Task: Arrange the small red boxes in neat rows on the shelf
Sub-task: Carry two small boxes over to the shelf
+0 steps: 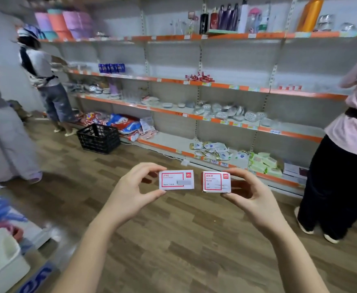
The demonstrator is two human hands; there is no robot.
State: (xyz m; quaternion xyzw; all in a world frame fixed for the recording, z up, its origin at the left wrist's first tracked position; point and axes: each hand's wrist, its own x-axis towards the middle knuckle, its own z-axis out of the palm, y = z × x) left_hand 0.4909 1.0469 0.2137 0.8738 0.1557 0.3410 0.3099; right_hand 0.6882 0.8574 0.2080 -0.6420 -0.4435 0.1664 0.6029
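Above a wood-plank floor point(173, 240) in a shop aisle, a person holds up two small red-and-white boxes side by side, just apart, their printed faces turned toward the camera. The left hand point(131, 187) pinches the wider box point(176, 179) by its left end, thumb under its lower edge and forefinger curled over its top edge. The right hand point(249, 191) grips the squarer box point(216, 181) the same way by its right end. Both boxes are in the air in front of the shelving, well apart from it. More small red boxes point(290, 87) stand in a short row near the right end of the second shelf point(222, 85) from the top, and a loose heap of red-and-white packets point(200, 77) lies near its middle. A black plastic crate point(99, 138) sits on the floor against the bottom shelf. A person in a pink top point(350, 132) stands at the right end of the shelving; a person in a white top point(44, 81) stands at its left end.
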